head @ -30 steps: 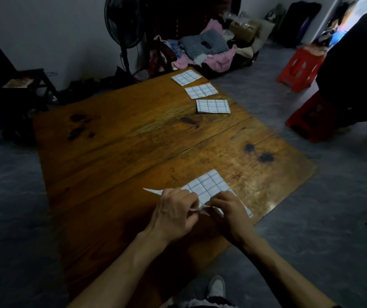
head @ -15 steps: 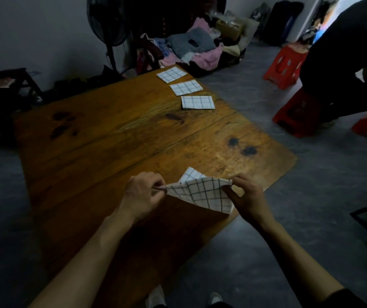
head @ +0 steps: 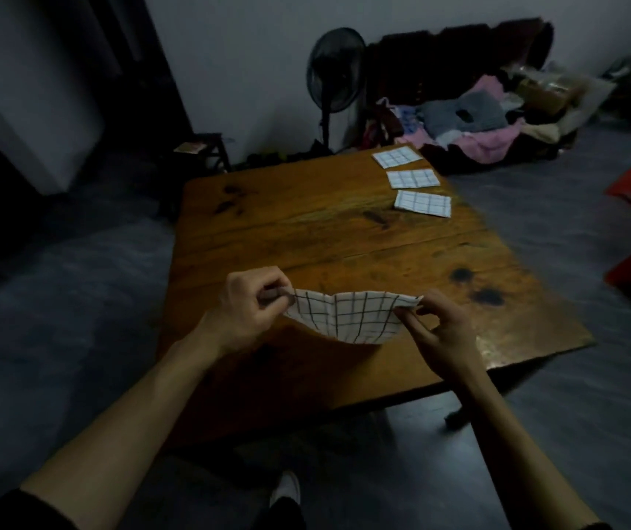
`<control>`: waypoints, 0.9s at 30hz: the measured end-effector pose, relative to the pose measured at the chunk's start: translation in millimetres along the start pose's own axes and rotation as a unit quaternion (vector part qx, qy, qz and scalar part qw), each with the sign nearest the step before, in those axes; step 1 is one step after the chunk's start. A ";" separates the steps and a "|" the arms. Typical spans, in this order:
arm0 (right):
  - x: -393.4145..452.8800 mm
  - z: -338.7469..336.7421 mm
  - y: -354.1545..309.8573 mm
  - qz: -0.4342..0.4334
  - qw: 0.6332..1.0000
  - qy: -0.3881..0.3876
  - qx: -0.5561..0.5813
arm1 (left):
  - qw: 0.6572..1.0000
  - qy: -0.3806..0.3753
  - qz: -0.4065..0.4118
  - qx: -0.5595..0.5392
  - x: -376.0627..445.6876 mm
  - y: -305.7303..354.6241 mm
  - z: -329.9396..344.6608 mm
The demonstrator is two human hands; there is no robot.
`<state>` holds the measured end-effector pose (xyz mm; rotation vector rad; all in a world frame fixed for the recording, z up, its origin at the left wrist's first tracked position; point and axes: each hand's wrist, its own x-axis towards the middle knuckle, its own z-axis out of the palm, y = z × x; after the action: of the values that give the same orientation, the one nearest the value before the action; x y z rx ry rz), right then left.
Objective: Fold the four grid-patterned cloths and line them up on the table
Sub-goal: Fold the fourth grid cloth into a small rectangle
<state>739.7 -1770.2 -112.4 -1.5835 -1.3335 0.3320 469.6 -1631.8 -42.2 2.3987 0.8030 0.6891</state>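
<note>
With my left hand [head: 247, 307] and right hand [head: 438, 332] pinching the fourth cloth's [head: 348, 317] top corners above the counter [head: 306, 239], I'd square edges before joining the row [head: 413, 179] at one o'clock.

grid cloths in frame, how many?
4. Three folded cloths lined up at the table's far right; fourth cloth pinched between left hand and right hand.

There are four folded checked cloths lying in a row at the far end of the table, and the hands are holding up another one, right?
Not quite. The head view shows three folded cloths in the row at the far end of the table, not four. The left hand and right hand do hold up another checked cloth.
</note>
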 end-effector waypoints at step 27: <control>154.1 90.2 44.8 0.168 0.983 -0.045 -0.055 | 0.994 0.110 -0.009 0.003 125.6 -162.6 28.6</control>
<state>754.7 -1587.9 -133.2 -1.9102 -1.1645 0.5487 510.3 -1445.8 -124.4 2.3447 0.9160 0.9568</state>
